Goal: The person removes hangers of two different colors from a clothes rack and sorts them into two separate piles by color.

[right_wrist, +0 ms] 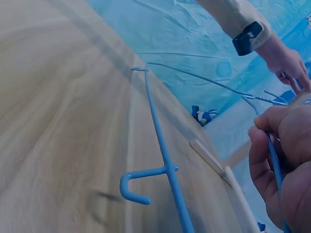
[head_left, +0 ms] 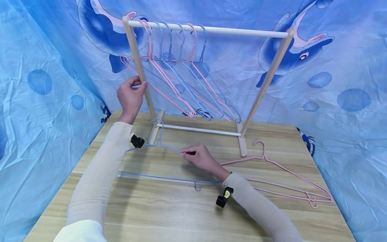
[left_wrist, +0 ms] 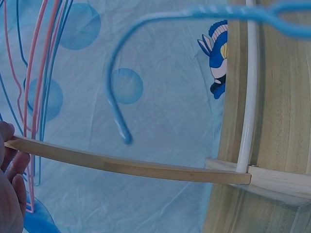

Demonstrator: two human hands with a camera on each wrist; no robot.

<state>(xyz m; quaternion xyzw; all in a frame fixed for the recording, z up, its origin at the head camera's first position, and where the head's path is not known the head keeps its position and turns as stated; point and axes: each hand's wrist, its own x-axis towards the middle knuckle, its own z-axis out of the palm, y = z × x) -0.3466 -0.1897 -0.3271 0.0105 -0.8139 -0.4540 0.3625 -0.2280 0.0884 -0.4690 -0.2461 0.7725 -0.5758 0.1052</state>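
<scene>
My left hand grips the left wooden upright of a small clothes rack, fingers curled round it below the top rail; the left wrist view shows fingers at this upright's end. My right hand pinches one shoulder of a blue clothes hanger, held above the table in front of the rack. Its hook crosses the left wrist view near the upright. In the right wrist view the hanger's bottom bar carries a small side hook. My left forearm covers the hanger's left part in the head view.
Several pink and blue hangers hang from the left half of the white top rail. A pink hanger lies on the wooden table at right, partly behind my right forearm. A blue patterned cloth surrounds the table.
</scene>
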